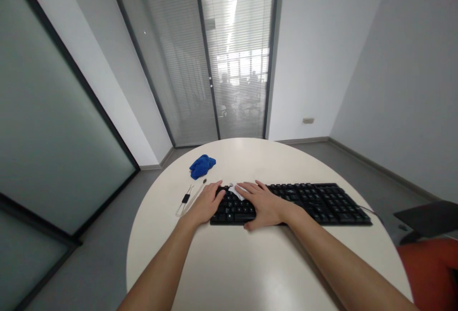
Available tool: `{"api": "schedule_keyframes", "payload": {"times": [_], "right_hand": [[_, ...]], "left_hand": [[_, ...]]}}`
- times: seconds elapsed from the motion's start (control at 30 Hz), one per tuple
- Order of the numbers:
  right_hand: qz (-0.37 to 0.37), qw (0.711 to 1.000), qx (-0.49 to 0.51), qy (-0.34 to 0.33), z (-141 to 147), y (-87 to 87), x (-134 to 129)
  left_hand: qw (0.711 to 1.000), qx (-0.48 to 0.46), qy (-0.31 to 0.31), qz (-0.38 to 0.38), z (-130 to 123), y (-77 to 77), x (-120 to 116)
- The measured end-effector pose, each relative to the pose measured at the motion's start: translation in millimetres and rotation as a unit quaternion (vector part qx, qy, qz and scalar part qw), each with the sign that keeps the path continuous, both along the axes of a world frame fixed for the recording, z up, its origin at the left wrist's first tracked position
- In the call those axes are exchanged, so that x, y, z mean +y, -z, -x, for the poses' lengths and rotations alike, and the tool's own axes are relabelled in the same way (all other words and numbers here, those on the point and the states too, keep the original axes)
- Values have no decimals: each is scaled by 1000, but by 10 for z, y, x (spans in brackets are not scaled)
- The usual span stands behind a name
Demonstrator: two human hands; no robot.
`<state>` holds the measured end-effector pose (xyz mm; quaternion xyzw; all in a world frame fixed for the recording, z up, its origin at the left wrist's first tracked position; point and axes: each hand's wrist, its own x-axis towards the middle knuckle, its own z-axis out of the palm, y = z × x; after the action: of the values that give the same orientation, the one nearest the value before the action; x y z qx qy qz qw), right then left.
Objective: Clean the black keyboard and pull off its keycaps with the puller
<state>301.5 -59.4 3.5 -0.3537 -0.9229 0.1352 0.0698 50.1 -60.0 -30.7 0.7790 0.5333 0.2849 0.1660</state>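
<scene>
A black keyboard (315, 203) lies across the table in front of me. My left hand (207, 202) grips its left end, thumb over the keys and fingers along the edge. Over the left part of the keys is my right hand (265, 203), its fingers pressing a crumpled white tissue (239, 192) down on the upper rows. Part of the tissue is hidden beneath those fingers, and the thumb reaches the keyboard's front edge.
A crumpled blue cloth (202, 166) lies beyond my left hand. Left of that hand is a looped white cord with a black clip (185, 199). The round white table (229, 258) has an orange chair (427, 270) at its right. Blind-covered glass panels (236, 106) stand behind.
</scene>
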Motion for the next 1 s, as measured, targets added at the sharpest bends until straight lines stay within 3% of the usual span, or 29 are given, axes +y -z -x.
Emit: {"api": "schedule_keyframes", "payload": {"times": [0.27, 0.57, 1.0], "right_hand": [[-20, 1000, 6, -4, -29, 59, 59], [-74, 996, 37, 35, -40, 144, -194], [-75, 996, 44, 24, -44, 94, -232]], "left_hand": [[999, -30, 2, -33, -81, 75, 56], [998, -42, 7, -38, -79, 63, 56], [998, -49, 20, -35, -81, 43, 52]]}}
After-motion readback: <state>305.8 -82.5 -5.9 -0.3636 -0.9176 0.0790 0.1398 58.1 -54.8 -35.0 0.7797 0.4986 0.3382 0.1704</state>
